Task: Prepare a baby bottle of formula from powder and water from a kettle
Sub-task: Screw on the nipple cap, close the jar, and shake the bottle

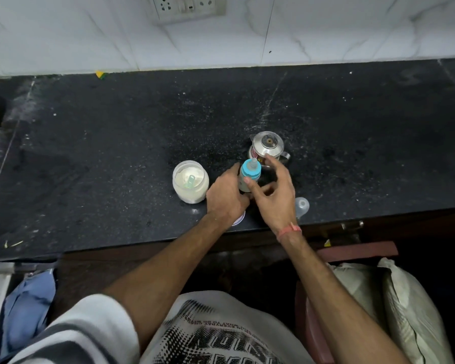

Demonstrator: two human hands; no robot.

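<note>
Black stone table (116, 153): left hand (227, 197) gripping teal-collared baby bottle (249, 177), right hand (276, 191) spread; could topple, knocking the open powder jar (191, 182) beside left.

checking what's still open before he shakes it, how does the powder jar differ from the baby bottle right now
The powder jar has no lid on, with a green scoop lying in the white powder; the baby bottle is topped by its blue collar and teat. The jar stands alone, untouched; the bottle is gripped by the left hand, with the right hand close by it. The jar is wide and squat, the bottle narrower. Both stand upright on the black counter.
</note>
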